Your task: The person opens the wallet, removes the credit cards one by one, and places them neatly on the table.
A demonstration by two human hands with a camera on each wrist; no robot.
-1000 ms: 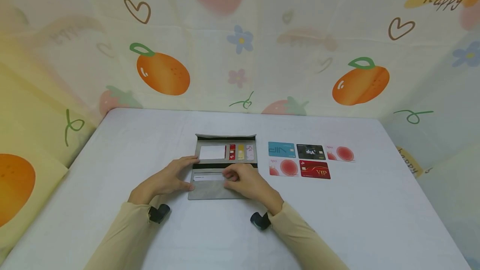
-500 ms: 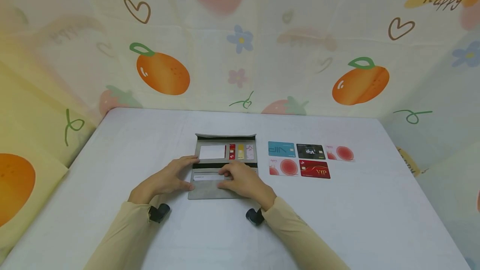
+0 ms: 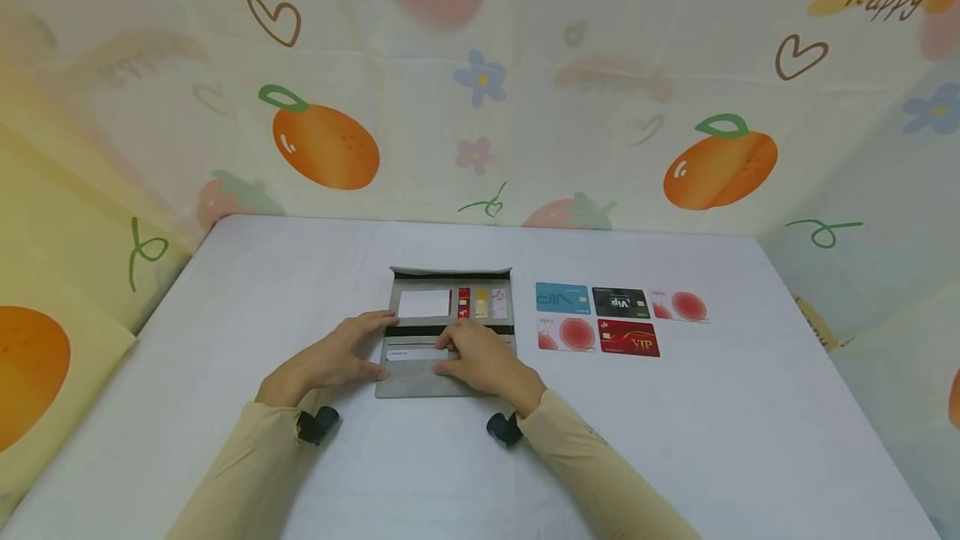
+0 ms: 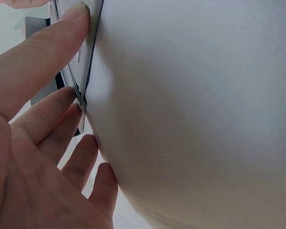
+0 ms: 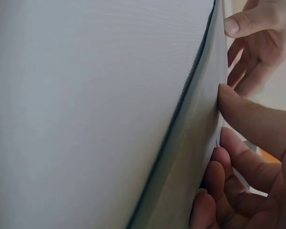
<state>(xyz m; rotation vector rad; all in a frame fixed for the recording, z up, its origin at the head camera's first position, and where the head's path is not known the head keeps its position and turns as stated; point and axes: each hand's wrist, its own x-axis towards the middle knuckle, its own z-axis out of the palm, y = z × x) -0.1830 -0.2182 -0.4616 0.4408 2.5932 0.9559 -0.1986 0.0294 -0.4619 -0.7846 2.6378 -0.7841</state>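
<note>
A grey wallet [image 3: 420, 383] lies unfolded on the table. Its far panel holds a white insert [image 3: 424, 304] and several small upright cards [image 3: 482, 304]. Across the near panel runs a pocket with a white strip [image 3: 411, 354] showing in it. At the wallet's left side, my left hand [image 3: 330, 358] touches the edge with its thumb and fingertips spread apart. My right hand [image 3: 486, 358] rests over the near panel's right part, covering one end of the strip. In the right wrist view its thumb [image 5: 257, 121] and bent fingers touch the wallet [image 5: 195, 124], with a gap between them.
Right of the wallet lie two rows of cards: a teal one [image 3: 562, 298], a black one [image 3: 619, 303], a red VIP card [image 3: 628, 338] and pink-and-white ones [image 3: 576, 334]. A white cloth covers the table [image 3: 712, 440]. Patterned curtain [image 3: 420, 215] surrounds it.
My right hand has slid slightly left along the near panel's pocket. The left hand stays at the wallet's left edge, and the loose cards have not moved.
</note>
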